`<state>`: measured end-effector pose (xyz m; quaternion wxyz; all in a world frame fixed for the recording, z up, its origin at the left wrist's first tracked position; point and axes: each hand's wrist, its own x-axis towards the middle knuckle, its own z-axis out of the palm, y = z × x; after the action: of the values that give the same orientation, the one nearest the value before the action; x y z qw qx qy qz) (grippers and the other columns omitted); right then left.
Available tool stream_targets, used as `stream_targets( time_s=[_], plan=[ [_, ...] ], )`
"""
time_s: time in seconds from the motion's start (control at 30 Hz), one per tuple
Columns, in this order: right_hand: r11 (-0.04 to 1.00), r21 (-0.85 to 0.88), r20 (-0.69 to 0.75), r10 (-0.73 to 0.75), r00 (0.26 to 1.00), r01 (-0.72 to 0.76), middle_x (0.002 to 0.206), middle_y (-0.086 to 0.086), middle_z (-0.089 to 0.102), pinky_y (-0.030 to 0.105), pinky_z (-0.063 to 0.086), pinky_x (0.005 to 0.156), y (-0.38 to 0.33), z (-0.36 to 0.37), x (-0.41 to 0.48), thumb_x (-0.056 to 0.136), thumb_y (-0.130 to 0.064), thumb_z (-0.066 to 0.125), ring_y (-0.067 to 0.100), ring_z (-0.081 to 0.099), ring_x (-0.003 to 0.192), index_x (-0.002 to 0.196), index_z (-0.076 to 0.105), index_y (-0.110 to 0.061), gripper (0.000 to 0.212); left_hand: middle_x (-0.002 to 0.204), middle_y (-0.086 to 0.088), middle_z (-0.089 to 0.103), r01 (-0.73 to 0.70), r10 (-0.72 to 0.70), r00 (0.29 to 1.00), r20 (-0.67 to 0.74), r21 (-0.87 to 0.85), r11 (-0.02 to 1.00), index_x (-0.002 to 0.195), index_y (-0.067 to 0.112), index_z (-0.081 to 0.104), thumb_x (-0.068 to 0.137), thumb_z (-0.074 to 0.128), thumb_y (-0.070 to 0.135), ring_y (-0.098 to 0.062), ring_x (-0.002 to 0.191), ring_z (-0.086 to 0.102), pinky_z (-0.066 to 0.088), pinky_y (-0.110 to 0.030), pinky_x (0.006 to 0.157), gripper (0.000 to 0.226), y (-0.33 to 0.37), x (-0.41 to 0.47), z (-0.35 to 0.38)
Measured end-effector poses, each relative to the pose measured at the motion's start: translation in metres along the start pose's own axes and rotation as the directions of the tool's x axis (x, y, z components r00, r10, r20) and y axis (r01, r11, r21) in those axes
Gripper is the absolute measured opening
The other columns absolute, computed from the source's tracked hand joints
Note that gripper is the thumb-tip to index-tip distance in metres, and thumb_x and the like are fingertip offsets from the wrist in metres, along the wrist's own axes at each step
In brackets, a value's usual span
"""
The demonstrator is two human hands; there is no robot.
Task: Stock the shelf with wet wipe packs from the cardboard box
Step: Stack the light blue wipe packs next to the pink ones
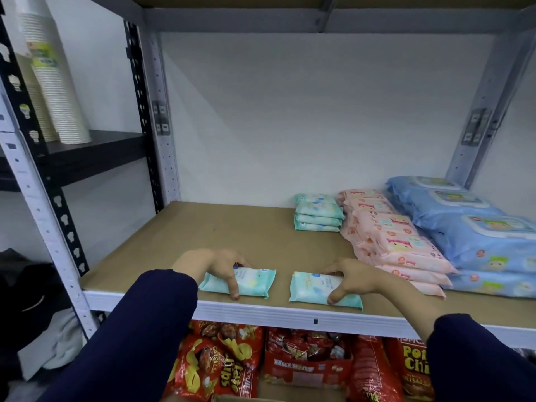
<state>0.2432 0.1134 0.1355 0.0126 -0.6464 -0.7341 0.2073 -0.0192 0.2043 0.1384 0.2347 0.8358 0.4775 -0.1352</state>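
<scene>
Lengthwise along shelf edge (261,313): left pack (252,281), right pack (313,288).

left grip (222,265) holds mint pack (256,281) | right grip (353,275) holds second pack (310,288) | both on shelf (203,233)

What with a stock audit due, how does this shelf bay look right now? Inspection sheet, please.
Surface: brown board shelf in a grey metal rack.
Job's things: left mint-green plastic wipe pack and right mint-green plastic wipe pack flat at the front edge, apart; mint-green stack at the back; pink packs and blue packs stacked rightward.
Clutter: nothing seen.
Hands: left hand grips the left pack; right hand grips the right pack.
Cables: nothing seen.
Surroundings: red snack bags below; white paper cup stacks on black shelf, left.
</scene>
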Motion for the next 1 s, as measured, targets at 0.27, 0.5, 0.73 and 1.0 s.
stream_targets(
  time_s=[0.27,0.5,0.73,1.0],
  plan=[
    [1.0,-0.015,0.007,0.021,1.0,-0.021,0.109,0.003,0.048,0.025,0.039,0.085,0.004,0.0,0.0,0.072,-0.033,0.077,0.019,0.047,0.105,0.129,0.051,-0.015,0.065,0.141,0.003,0.036,0.021,-0.021,0.999,0.029,0.023,1.0,0.139,0.028,0.036,0.074,0.075,0.023,-0.02,0.127,0.034,0.033,-0.034,0.106,0.076,-0.003,-0.001,0.0],
    [1.0,-0.018,-0.196,-0.024,0.98,0.02,0.127,0.002,0.046,0.023,0.034,0.093,-0.006,-0.004,-0.031,0.081,-0.039,0.067,0.018,0.045,0.122,0.135,0.044,-0.017,0.063,0.15,0.004,0.03,-0.059,0.058,0.99,-0.129,-0.004,0.998,0.143,0.023,0.03,0.082,0.068,0.035,-0.017,0.136,0.029,0.027,-0.031,0.11,0.072,0.018,-0.025,-0.002],
    [0.995,0.004,-0.189,-0.097,0.977,0.1,0.11,-0.008,0.052,0.016,0.036,0.085,-0.012,0.022,-0.088,0.084,-0.032,0.065,0.008,0.051,0.102,0.125,0.054,-0.02,0.044,0.12,0.012,0.055,-0.251,0.259,0.943,-0.211,0.063,0.966,0.127,0.022,0.052,0.088,0.061,0.032,-0.006,0.113,0.05,0.036,-0.02,0.093,0.042,0.066,-0.076,0.028],
    [0.993,0.116,-0.024,-0.014,1.0,0.016,0.12,0.0,0.058,0.023,0.039,0.091,0.012,0.127,-0.122,0.085,-0.03,0.064,0.014,0.054,0.109,0.126,0.055,-0.018,0.043,0.123,0.008,0.056,-0.304,0.31,0.95,0.03,-0.129,0.944,0.132,0.023,0.049,0.088,0.06,0.031,-0.008,0.11,0.053,0.039,-0.018,0.088,0.046,0.091,-0.065,0.14]
  ],
)
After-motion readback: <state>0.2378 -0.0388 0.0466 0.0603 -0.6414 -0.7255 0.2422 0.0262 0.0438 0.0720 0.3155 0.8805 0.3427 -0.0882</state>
